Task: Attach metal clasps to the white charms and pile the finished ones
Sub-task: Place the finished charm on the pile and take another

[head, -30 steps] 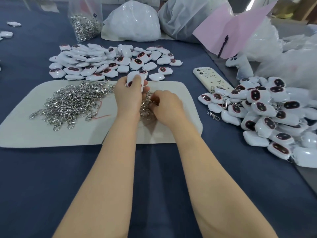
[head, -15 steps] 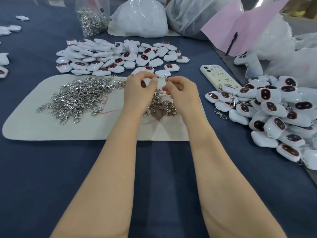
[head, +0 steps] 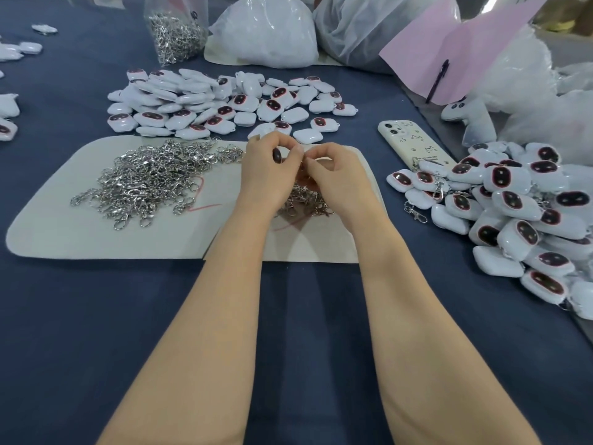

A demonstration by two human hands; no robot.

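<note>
Since a second ago the right hand (head: 337, 179) has come up off the small heap (head: 305, 205) of clasps and closed in on the left hand (head: 264, 176). On my feed the two now touch at the fingertips above the mat (head: 48, 232).

From the head view I see the left hand pinching a charm (head: 276, 154) between thumb and fingers, its dark face turned toward me. The right hand's fingers are curled and pinch a clasp (head: 304, 160) against the charm's edge. Most of the clasp is hidden, so I cannot tell whether it is hooked on.

Left of the hands, a big heap (head: 150, 178) of clasps lies on the mat. Past the mat, toward the tabletop's (head: 96, 316) far edge, loose charms (head: 208, 101) are spread out, and a clear bag (head: 176, 30) of more clasps stands beyond them. Along the right edge sits the finished pile (head: 513, 216), charms with clasps showing among them. A white phone (head: 414, 142) lies face down between that pile and the mat.
</note>
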